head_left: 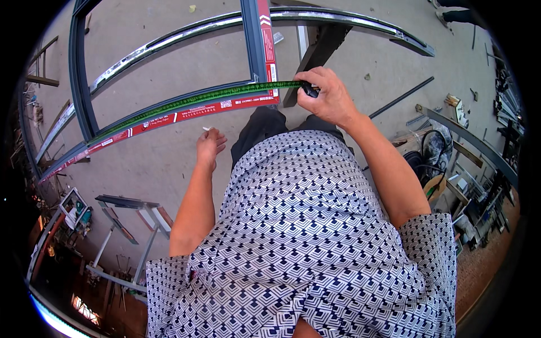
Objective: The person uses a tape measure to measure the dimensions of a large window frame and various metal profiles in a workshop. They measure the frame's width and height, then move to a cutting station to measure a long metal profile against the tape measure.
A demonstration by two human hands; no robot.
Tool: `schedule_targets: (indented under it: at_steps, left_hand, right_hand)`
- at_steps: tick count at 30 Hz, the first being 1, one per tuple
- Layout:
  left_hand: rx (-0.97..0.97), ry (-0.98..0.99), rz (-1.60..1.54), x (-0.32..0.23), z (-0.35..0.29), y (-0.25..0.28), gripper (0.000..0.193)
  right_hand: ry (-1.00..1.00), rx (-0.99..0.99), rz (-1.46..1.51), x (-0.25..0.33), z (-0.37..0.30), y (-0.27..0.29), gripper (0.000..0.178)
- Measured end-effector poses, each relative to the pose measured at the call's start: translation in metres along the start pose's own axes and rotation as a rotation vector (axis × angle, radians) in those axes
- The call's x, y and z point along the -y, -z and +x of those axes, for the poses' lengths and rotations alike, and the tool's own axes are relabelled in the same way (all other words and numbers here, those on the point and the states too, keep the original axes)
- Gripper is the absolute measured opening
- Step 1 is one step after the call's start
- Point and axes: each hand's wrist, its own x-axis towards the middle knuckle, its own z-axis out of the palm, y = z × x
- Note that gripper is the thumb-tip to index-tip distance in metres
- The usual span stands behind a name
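Observation:
My right hand (331, 100) grips the dark case of a tape measure (309, 89) at the near right corner of a dark grey metal frame (255, 48). From the case, the green tape blade (214, 90) runs out leftward along the frame's near bar. Red printed protective film (186, 114) covers that bar's outer side and part of the right bar. Below the bar, apart from it, my left hand (208, 149) pinches a small white piece (206, 129), whose kind is too small to make out. The blade's far left end cannot be made out.
The frame lies across long metal rails (191, 31) above a concrete floor. A small metal stand (135, 248) is at lower left. Metal bars (473, 141), cables and scraps crowd the right side. Another person's legs (455, 16) show at the top right.

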Motion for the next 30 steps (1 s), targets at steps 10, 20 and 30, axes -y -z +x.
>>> schedule_targets:
  at_steps: [10,20,30]
  left_hand:
    - [0.006,0.0,0.007,-0.002,0.004,-0.004,0.045]
    - [-0.006,-0.002,-0.014,-0.006,0.005,-0.009,0.044]
    - [-0.029,0.001,-0.012,-0.005,-0.008,-0.027,0.044]
  right_hand:
    - [-0.008,-0.008,-0.008,0.0,-0.001,0.001,0.028]
    - [0.035,-0.061,0.039,-0.002,-0.002,-0.001,0.027]
    - [0.018,-0.012,0.042,-0.005,0.0,0.002,0.03]
